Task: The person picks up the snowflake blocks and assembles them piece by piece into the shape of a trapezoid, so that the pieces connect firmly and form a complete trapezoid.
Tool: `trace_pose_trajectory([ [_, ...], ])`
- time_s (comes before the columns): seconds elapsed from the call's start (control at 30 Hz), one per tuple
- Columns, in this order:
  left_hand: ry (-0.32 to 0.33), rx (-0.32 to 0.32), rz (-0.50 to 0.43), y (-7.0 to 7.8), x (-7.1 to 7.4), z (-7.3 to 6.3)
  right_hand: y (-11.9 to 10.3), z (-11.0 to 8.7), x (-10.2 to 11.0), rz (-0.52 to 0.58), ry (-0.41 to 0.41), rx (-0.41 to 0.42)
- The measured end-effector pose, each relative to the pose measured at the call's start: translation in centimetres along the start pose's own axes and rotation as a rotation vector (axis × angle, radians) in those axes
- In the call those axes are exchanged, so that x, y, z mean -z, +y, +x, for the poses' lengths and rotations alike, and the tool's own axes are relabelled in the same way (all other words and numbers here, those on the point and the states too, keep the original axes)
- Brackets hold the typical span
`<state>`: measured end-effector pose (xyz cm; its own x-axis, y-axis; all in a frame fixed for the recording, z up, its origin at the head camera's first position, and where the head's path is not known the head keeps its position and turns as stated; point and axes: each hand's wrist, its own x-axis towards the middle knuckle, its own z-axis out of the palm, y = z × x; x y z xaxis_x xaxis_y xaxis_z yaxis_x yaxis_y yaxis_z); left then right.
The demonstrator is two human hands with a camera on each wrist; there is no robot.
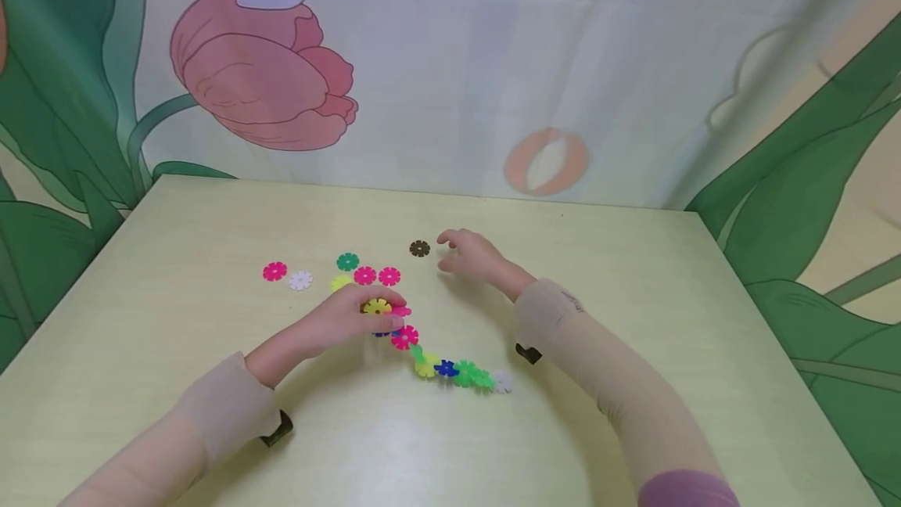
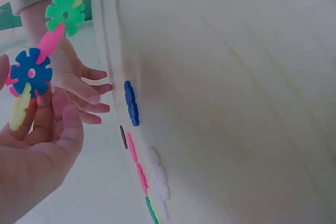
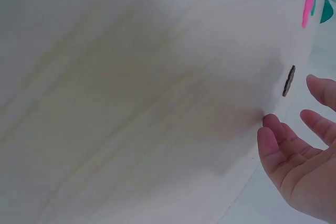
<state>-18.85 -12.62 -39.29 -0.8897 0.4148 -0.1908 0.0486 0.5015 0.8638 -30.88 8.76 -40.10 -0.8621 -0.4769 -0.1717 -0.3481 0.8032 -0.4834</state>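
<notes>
My left hand (image 1: 338, 319) pinches one end of a chain of interlocking plastic snowflake discs (image 1: 464, 372). Yellow, pink and blue discs sit at its fingers, and the chain slants toward the near right through green, yellow and blue to a white disc (image 1: 503, 382). In the left wrist view a blue disc (image 2: 42, 72) and a pale yellow disc (image 2: 20, 109) show at the fingertips. My right hand (image 1: 473, 258) holds nothing, its fingers parted and slightly bent. Just left of those fingers lies a brown disc (image 1: 415, 244), apart from them.
Loose discs lie on the table (image 1: 605, 272) beyond my left hand: pink (image 1: 271, 269), white (image 1: 296, 282), green (image 1: 342, 260), yellow (image 1: 341, 282) and two more pink discs (image 1: 360, 272). A printed curtain (image 1: 436, 61) hangs along the table's far edge.
</notes>
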Motion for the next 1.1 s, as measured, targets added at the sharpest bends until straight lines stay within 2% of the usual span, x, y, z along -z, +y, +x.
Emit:
trace_pose_trajectory([
  [0.13, 0.039, -0.015, -0.037, 0.4, 0.4, -0.2, -0.3, 1.2, -0.4, -0.041, -0.005, -0.03],
  [0.27, 0.046, -0.019, -0.05, 1.0, 0.8, -0.6, -1.0, 1.8, -0.6, -0.053, 0.003, -0.044],
  [0.4, 0.042, -0.021, -0.037, 1.6, 1.0, -0.9, -1.5, 2.5, -1.0, -0.036, 0.001, -0.041],
  [0.67, 0.049, -0.02, 0.005, 2.7, 1.5, -1.5, -1.2, 3.9, -1.8, -0.114, -0.002, -0.051],
  [0.87, 0.064, -0.041, 0.031, 2.7, 1.5, -1.4, -1.1, 3.0, -1.7, -0.074, -0.04, -0.05],
  [1.0, 0.067, -0.048, 0.034, 2.6, 1.5, -1.2, -0.8, 1.5, -1.9, -0.064, -0.055, -0.011],
  [1.1, 0.07, -0.055, 0.029, 2.6, 1.4, -1.2, -0.4, 0.0, -2.0, 0.008, -0.063, 0.007],
])
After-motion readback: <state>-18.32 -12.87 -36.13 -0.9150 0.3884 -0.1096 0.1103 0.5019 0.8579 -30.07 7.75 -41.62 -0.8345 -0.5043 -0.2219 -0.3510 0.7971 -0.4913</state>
